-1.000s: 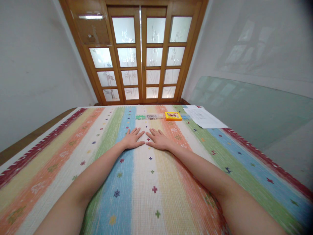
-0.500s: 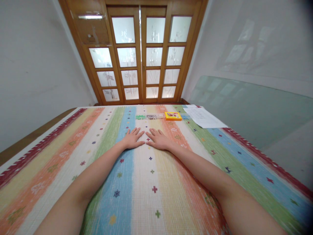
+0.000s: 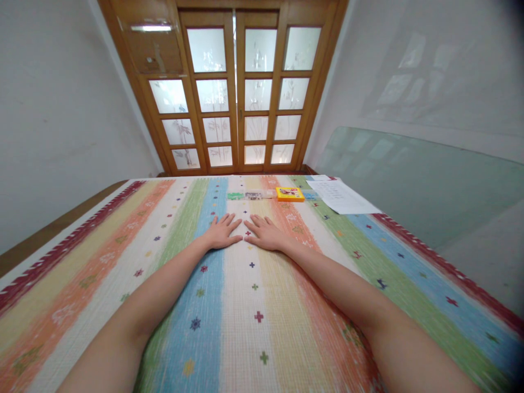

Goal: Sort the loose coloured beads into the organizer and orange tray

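Striped pastel mat (image 3: 123, 262), left hand (image 3: 221, 232), right hand (image 3: 266, 233) flat, thumbs nearly touching

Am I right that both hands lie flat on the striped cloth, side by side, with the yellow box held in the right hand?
Not quite. The head view shows the yellow box lying untouched on the striped cloth, beyond the fingertips. The left hand and right hand do lie flat, side by side, and both are empty.
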### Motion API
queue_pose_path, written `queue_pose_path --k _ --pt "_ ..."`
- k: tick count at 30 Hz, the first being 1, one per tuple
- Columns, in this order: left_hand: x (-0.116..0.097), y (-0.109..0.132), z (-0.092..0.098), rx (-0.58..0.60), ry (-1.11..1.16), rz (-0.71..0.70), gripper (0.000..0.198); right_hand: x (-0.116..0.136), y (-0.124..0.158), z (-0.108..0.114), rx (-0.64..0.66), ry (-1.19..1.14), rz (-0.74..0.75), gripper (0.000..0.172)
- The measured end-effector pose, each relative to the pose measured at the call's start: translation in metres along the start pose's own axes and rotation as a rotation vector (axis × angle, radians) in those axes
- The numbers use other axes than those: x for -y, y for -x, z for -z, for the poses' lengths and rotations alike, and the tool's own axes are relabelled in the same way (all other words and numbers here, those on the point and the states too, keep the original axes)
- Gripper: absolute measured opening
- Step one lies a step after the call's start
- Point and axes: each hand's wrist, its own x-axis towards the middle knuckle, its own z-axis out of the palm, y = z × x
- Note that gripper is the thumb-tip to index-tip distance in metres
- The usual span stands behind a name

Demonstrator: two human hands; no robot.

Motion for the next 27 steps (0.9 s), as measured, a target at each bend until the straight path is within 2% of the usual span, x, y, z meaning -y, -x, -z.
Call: queue_pose_path --k 27 --pt "-0.0007 -0.0019 -0.0038 -0.005 0.006 0.01 0.087 0.0016 -0.0005 -0.0015 0.018 -0.021 -0.015 0.09"
